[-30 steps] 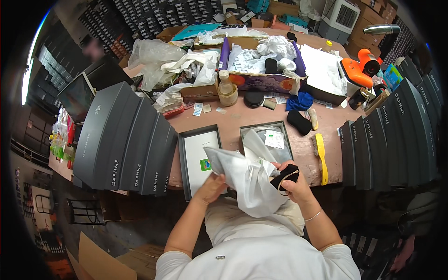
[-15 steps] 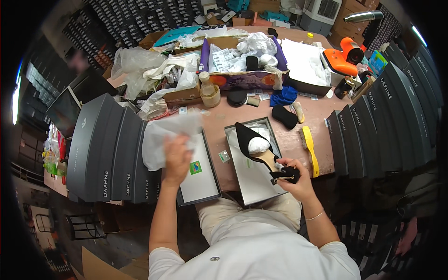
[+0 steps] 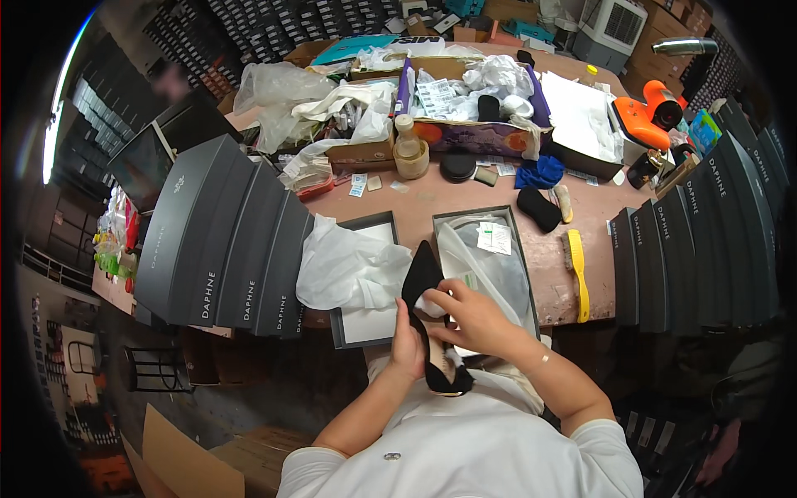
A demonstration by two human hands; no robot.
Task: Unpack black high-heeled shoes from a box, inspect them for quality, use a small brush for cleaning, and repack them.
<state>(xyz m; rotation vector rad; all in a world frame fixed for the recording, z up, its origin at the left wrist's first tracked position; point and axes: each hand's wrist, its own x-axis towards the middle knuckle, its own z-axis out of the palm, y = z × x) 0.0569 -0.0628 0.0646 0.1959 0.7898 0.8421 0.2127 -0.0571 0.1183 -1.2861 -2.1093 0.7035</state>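
Observation:
My left hand [image 3: 406, 345] is closed around the side of a black pointed slingback shoe [image 3: 424, 267], held toe-up above my lap. A wad of white paper stuffing [image 3: 429, 306] fills the shoe's opening, and my right hand [image 3: 475, 322] pinches it between bent fingers. Over the shallow grey box half on the left [image 3: 371, 329] drapes a crumpled white wrapping sheet [image 3: 359, 270]. To the right of the shoe, a second grey box half [image 3: 521, 256] contains translucent wrapping [image 3: 496, 274] and a white printed label [image 3: 494, 238].
Grey shoeboxes stand in rows at left [image 3: 220, 241] and right [image 3: 677, 241]. A yellow-handled brush [image 3: 579, 278], black pad [image 3: 538, 209], blue cloth [image 3: 539, 172] and glue bottle [image 3: 408, 149] lie across the table. Behind them is a purple box [image 3: 473, 139] of crumpled paper.
The shoe has moved left from my right hand into my left, and my right hand is now at its stuffing. My left hand has let go of the white sheet, now over the left box half.

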